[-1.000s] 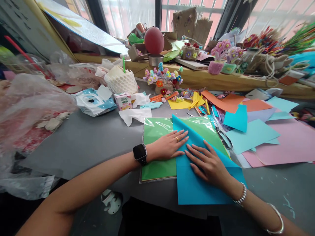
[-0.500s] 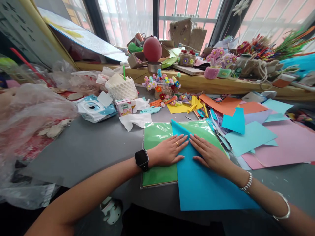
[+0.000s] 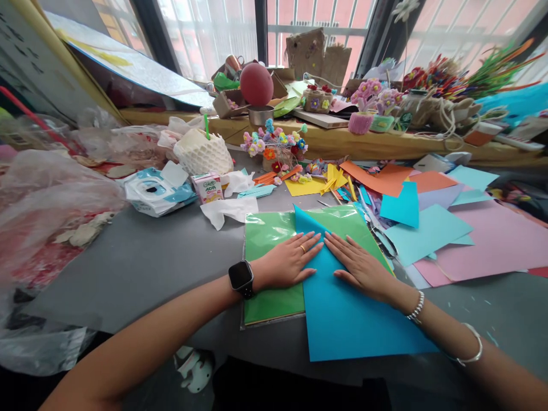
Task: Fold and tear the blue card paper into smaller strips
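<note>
A large sheet of blue paper [image 3: 355, 328] lies over a green paper pack [image 3: 274, 305] in a clear plastic sleeve, its upper part folded over at a slant. My left hand [image 3: 293, 260] rests flat with fingers stretched, the tips on the blue sheet's left side and the palm over the green pack. Flat on the folded blue part is my right hand [image 3: 359, 268], fingers extended and pointing up-left. The fingertips of both hands nearly meet near the slanted fold. Neither hand grips anything.
Right of the pack lie scissors [image 3: 385, 242], light-blue sheets [image 3: 432, 234] and a pink sheet [image 3: 496, 245]. Behind are yellow paper strips [image 3: 334, 180] and a pot of small craft flowers [image 3: 276, 154]. A wet-wipes pack [image 3: 158, 191] and small carton [image 3: 208, 188] stand left.
The whole view has shifted slightly, so things appear a little further left. Both hands stay flat on the paper in nearly the same place.
</note>
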The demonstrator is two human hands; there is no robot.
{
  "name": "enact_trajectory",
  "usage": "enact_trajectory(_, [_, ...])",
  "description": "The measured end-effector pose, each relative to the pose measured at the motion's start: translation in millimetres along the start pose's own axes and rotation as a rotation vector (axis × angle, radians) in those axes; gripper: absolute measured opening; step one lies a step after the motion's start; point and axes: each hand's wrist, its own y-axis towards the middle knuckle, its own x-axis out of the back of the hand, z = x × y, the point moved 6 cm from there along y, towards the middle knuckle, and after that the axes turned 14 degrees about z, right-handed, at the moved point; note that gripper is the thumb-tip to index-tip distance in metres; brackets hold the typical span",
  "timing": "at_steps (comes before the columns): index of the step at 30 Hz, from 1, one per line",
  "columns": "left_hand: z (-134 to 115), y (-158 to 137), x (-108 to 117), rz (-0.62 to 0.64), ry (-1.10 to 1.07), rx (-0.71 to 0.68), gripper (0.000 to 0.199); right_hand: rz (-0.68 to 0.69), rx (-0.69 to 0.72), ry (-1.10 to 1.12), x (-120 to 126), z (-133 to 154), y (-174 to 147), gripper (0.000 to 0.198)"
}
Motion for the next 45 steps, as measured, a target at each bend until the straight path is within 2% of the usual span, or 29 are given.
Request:
enact_trajectory(10, [2,1,-1,0.007,-0.013,0.005,0.059,0.063,-0.057,-0.002,-5,-10,-32,0.070])
enact_trajectory(18, [2,1,-1,0.015,-0.007,0.005,0.059,0.053,-0.073,-0.050,-10,-16,-55,0.073])
enact_trajectory(31, [3,1,0,0.016,-0.021,0.009,0.057,0.080,-0.161,0.012,-22,-15,-113,0.074])
enact_trajectory(42, [1,0,1,0.012,-0.006,0.009,0.058,0.051,-0.231,-0.023,-35,-22,-154,0.074])
enact_trajectory(45, [0,0,2,0.012,-0.013,0.007,0.058,0.026,-0.231,-0.007,-28,-27,-161,0.070])
